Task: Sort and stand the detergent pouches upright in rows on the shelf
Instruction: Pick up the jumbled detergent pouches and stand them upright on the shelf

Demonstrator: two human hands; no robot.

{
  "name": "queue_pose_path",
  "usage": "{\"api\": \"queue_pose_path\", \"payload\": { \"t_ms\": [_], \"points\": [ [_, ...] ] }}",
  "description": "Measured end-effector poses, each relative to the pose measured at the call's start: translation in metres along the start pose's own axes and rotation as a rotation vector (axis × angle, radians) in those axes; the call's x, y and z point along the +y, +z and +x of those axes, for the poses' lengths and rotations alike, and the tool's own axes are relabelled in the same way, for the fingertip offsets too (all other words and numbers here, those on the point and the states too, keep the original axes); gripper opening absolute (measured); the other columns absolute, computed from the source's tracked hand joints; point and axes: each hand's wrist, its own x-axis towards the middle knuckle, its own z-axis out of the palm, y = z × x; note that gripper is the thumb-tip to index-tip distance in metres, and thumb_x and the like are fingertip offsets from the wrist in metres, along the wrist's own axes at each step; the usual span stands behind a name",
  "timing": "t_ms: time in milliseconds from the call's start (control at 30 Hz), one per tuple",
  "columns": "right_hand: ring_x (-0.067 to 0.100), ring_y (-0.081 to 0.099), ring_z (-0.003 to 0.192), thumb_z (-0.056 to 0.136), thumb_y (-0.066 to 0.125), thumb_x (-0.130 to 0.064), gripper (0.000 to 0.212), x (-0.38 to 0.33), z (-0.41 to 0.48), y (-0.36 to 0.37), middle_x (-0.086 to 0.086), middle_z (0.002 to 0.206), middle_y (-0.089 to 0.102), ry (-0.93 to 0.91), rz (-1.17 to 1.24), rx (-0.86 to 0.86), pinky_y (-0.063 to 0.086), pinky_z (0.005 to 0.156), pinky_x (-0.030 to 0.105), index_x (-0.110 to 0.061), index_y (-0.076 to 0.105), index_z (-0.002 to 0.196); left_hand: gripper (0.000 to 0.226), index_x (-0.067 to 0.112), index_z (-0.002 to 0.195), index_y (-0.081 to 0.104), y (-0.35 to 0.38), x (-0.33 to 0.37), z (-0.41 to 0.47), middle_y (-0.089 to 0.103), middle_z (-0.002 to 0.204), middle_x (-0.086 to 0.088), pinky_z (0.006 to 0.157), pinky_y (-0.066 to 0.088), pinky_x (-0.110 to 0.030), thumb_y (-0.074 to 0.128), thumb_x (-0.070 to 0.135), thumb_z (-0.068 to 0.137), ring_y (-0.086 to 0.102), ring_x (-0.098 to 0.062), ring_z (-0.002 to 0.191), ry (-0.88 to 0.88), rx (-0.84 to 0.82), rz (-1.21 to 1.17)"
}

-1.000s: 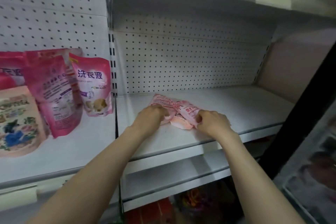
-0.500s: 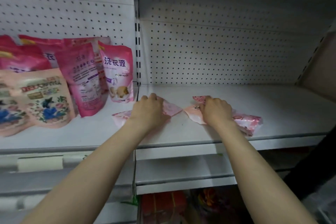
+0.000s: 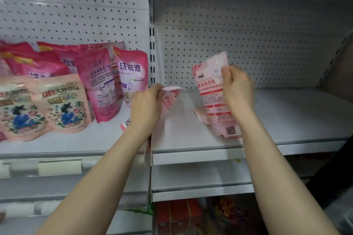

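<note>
My right hand (image 3: 236,89) pinches the upper part of a pale pink detergent pouch (image 3: 214,93), thumb on the printed face and fingers behind, holding it nearly upright with its bottom edge at or just above the shelf (image 3: 286,120); I cannot tell if it touches. My left hand (image 3: 146,107) is closed on a second pink pouch (image 3: 170,99), which is blurred and sags over sideways from my grip, one corner poking out below my wrist. Both look soft and only partly filled, so I judge they are light, floppy and a bit slick. I would hold each by the stiff sealed top edge and spread the base flat before letting go, or it will slump. Left of my left hand, the darker pink pouches (image 3: 131,74) and floral pouches (image 3: 63,105) stand in rows.
</note>
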Motion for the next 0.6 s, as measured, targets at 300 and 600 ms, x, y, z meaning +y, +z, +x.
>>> {"api": "queue_pose_path", "payload": {
  "t_ms": [300, 600],
  "points": [
    [0.033, 0.073, 0.084, 0.104, 0.043, -0.031, 0.033, -0.063, -0.008, 0.073, 0.016, 0.095, 0.074, 0.390, 0.740, -0.189, 0.059, 0.078, 0.053, -0.005, 0.063, 0.098, 0.019, 0.016, 0.097, 0.054, -0.053, -0.055, 0.002, 0.051, 0.075, 0.002, 0.059, 0.040, -0.029, 0.039, 0.027, 0.103, 0.046, -0.011, 0.065, -0.317, 0.314, -0.520],
    [0.009, 0.070, 0.073, 0.104, 0.044, -0.026, 0.032, -0.058, -0.022, 0.112, 0.005, 0.090, 0.072, 0.327, 0.847, -0.275, 0.058, 0.063, 0.023, -0.002, 0.064, 0.104, 0.012, 0.006, 0.106, 0.046, -0.034, -0.069, -0.011, 0.048, 0.091, 0.003, 0.071, 0.037, -0.006, 0.035, 0.011, 0.103, 0.046, 0.016, 0.080, -0.280, 0.427, -0.513]
  ]
}}
